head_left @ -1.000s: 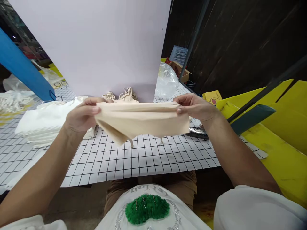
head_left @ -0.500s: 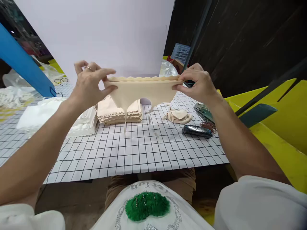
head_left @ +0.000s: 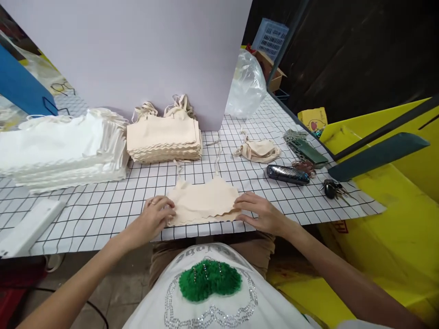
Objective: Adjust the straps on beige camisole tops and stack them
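Observation:
A beige strappy camisole top [head_left: 206, 198] lies flat at the front of the table, its wavy hem towards me and its thin straps stretching away. My left hand [head_left: 158, 214] is closed on its left edge, fingers curled. At the opposite edge, my right hand [head_left: 259, 211] pinches the fabric between thumb and fingers. Beyond the top stands a stack of folded beige garments [head_left: 161, 132] with straps bunched behind it. To its left is a taller stack of white garments [head_left: 68, 146].
A crumpled beige garment [head_left: 259, 151], a dark patterned case [head_left: 287, 174], a green phone-like item [head_left: 308, 151] and keys [head_left: 332, 188] lie on the right of the grid-patterned tablecloth [head_left: 144, 183]. A white board [head_left: 147, 55] rises behind. A white bar [head_left: 34, 224] lies at front left.
Both hands have come down and towards me with the camisole top, from held up in the air to flat on the table. The view has tilted lower.

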Demonstrator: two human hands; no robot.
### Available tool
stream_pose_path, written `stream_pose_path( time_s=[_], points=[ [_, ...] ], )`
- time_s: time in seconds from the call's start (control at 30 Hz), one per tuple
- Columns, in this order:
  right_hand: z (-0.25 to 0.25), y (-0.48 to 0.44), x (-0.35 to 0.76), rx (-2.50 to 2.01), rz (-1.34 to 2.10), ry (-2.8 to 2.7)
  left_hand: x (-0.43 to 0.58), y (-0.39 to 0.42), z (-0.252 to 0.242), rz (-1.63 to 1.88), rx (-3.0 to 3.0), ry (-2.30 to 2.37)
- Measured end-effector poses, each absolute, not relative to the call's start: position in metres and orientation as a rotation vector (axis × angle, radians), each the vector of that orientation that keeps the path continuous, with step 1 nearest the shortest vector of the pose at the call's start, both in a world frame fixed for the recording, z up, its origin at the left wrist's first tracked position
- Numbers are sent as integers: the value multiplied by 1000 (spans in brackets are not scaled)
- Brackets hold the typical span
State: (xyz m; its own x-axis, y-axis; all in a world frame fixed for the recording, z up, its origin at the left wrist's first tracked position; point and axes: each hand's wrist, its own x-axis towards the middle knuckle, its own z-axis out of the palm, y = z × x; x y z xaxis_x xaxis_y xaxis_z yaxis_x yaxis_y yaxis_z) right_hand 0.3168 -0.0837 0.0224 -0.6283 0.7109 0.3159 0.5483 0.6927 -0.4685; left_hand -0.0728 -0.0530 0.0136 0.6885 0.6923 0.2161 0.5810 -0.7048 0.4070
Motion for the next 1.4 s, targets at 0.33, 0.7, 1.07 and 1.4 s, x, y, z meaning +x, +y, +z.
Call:
stream_pose_path(
  time_s=[0.33, 0.7, 1.07, 1.4],
  points=[
    [30, -38, 261, -930, 569, -2381, -52, 40, 2, 733, 1922, 1650],
    [7, 57, 183, -1330, 1820, -1466, -13, 57, -18, 666, 1895, 1733],
    [1, 89, 165, -1426, 1811, -1383, -14, 82, -26, 742, 1946, 1644],
    [6, 82, 163, -1194, 2130, -1198, -8, 56, -17, 1123, 1883, 1377]
  ],
)
